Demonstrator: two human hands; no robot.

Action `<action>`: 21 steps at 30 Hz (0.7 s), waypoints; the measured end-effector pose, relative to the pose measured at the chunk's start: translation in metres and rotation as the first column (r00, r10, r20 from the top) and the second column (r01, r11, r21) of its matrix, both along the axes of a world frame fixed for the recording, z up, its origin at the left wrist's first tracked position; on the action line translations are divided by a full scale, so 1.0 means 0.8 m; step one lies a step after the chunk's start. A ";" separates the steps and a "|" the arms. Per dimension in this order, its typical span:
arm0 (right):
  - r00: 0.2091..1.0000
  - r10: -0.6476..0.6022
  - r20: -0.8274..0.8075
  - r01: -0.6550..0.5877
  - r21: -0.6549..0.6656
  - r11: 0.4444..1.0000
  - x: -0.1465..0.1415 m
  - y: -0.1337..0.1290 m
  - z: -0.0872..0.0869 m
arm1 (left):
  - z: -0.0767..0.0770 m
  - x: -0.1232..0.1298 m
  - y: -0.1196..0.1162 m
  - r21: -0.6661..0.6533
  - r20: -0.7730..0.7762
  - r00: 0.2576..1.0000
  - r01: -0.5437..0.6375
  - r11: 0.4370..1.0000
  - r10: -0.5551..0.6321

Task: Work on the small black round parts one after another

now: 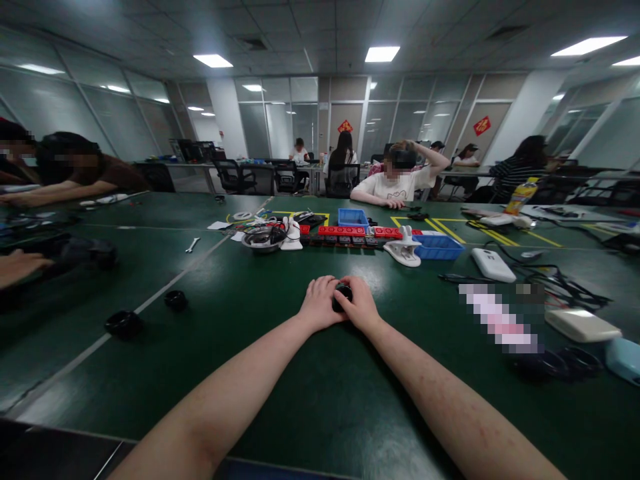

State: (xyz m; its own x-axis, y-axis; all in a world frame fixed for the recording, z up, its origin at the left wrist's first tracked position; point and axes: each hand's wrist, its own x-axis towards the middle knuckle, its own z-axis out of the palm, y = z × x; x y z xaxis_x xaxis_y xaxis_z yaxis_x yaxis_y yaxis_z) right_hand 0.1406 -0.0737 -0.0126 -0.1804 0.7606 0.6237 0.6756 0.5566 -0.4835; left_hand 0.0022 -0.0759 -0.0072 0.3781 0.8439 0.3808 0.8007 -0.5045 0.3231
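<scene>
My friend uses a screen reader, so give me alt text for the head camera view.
A person's left hand and right hand close around a small black object at a green table. Farther back are two blue bins and a row of red parts; a wrench lies to the left. Other people sit nearby.

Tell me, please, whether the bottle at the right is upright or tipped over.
The bottle is upright, though slanted in the wide view: its yellow cap is on top, its lower end toward the green tabletop.
</scene>
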 end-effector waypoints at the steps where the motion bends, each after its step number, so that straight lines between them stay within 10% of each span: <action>1: 1.000 -0.002 0.006 0.002 -0.002 1.000 -0.001 -0.001 0.001 | 0.000 0.001 0.000 0.013 -0.004 1.000 -0.012 1.000 0.012; 21: 0.964 0.239 0.113 -0.242 0.016 0.970 0.003 -0.014 0.022 | -0.007 -0.015 0.021 -0.126 0.002 0.995 0.099 0.987 -0.100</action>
State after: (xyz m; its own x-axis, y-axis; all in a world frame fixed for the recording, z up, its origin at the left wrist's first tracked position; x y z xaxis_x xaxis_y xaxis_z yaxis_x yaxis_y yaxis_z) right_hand 0.1430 -0.0852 0.0050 -0.4242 0.6680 0.6114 0.5676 0.7222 -0.3952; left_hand -0.0101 -0.0593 -0.0126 0.4642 0.8430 0.2720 0.7500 -0.5374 0.3856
